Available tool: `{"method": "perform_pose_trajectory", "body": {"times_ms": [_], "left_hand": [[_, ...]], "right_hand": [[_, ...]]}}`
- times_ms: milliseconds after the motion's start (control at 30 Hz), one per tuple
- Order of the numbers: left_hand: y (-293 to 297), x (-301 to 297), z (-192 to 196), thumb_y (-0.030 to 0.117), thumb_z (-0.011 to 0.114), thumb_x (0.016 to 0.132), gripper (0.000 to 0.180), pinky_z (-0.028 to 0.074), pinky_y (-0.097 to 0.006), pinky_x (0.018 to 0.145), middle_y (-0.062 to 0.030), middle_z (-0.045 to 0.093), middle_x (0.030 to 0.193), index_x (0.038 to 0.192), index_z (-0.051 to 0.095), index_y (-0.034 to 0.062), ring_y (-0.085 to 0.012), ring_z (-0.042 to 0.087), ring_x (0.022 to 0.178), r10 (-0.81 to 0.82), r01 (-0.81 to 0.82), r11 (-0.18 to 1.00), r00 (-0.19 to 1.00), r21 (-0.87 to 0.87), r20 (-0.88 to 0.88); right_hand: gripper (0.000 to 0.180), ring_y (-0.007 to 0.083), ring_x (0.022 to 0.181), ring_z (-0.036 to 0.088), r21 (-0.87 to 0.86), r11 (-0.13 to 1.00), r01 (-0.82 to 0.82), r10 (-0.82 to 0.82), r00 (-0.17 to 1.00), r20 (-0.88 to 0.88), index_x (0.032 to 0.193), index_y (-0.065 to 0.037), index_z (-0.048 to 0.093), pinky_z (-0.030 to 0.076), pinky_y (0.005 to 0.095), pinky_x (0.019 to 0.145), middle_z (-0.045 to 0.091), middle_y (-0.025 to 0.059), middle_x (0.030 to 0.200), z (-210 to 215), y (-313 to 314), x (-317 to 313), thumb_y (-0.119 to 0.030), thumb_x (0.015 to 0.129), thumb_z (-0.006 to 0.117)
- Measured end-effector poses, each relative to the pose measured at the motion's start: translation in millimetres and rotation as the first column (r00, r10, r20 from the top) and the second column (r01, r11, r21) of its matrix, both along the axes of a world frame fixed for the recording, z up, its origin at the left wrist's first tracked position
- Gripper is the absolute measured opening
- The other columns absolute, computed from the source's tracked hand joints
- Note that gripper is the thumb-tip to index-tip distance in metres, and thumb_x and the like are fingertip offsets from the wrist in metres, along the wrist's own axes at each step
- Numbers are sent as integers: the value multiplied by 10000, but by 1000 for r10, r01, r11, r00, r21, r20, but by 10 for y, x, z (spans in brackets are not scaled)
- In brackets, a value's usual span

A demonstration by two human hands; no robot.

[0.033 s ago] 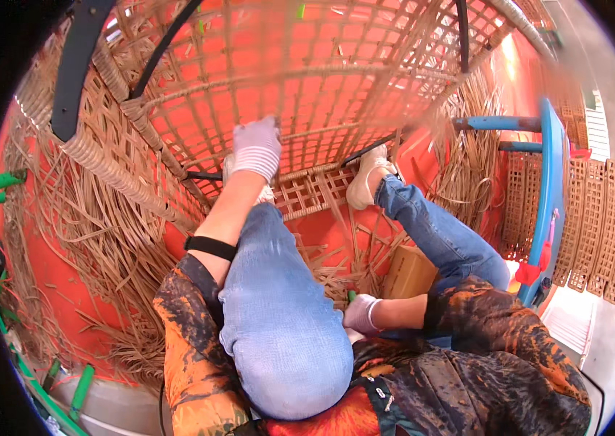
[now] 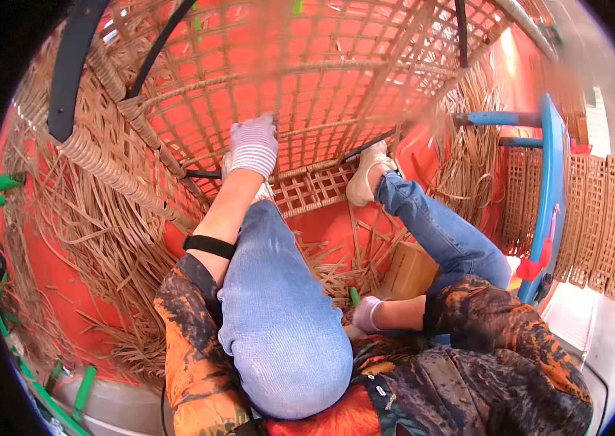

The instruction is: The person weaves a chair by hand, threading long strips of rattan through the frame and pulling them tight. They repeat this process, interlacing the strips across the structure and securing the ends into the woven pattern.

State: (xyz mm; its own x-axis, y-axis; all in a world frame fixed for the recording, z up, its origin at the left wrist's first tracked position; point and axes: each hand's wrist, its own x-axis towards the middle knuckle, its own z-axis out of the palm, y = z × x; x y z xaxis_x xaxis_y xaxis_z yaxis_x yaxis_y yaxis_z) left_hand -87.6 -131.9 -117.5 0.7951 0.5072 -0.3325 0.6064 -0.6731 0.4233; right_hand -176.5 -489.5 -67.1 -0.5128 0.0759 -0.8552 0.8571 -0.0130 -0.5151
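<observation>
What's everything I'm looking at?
Woven frame: one, brown, top
Straps: several, black, top
Strips: many, tan, both sides
Floor: one, red, underneath
Woven panels: several, brown, right
Stand: one, blue, right
Small object: one, red, right
Box: one, tan, centre
Bars: several, green, left
Stick: one, green, centre
Left hand: one, pale glove, at woven frame
Right hand: one, pale glove, beside stick
Legs: two, blue jeans, centre
Shoes: two, beige, centre
Sleeves: two, orange patterned, bottom
</observation>
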Motion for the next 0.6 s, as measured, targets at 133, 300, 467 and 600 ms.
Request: {"method": "perform_pose_trajectory", "body": {"times_ms": [133, 300, 467, 600], "left_hand": [[105, -84, -281, 220, 540, 891, 270, 466, -368, 851, -170, 672, 985, 1078, 652, 59, -284, 629, 942, 185, -135, 972, 943, -190, 278], [169, -15, -412, 187, 539, 900, 249, 474, -308, 824, -70, 697, 938, 1067, 669, 55, -162, 632, 894, 443, -272, 743, 885, -612, 144], [349, -11, -442, 233, 549, 894, 274, 483, -319, 823, -65, 699, 947, 1077, 669, 68, -167, 639, 919, 421, -321, 678, 907, -661, -9], [347, 199, -482, 350, 567, 866, 356, 480, -344, 850, -95, 688, 1008, 1104, 660, 102, -236, 640, 965, 146, -176, 924, 983, -341, -112]], "right_hand": [[228, 309, 822, 677, 81, 978, 193, -199, 977, 79, 968, -71, 640, 528, 446, 659, 687, 130, 844, -331, 52, 215, -197, 791, 569], [142, 337, 729, 628, 835, 334, 437, -776, 630, -20, 941, -64, 579, 521, 414, 609, 628, 156, 826, -251, 1336, 1330, -124, 827, 517], [304, 360, 882, 615, 436, -36, 899, -896, 165, -413, 1184, -81, 565, 503, 409, 790, 627, 207, 1018, -206, 2450, 1977, -174, 906, 487], [331, 344, 981, 604, 522, 161, 838, -833, 398, -383, 1223, -126, 541, 489, 423, 836, 634, 195, 1038, -520, 2693, 2249, -217, 912, 471]]}}
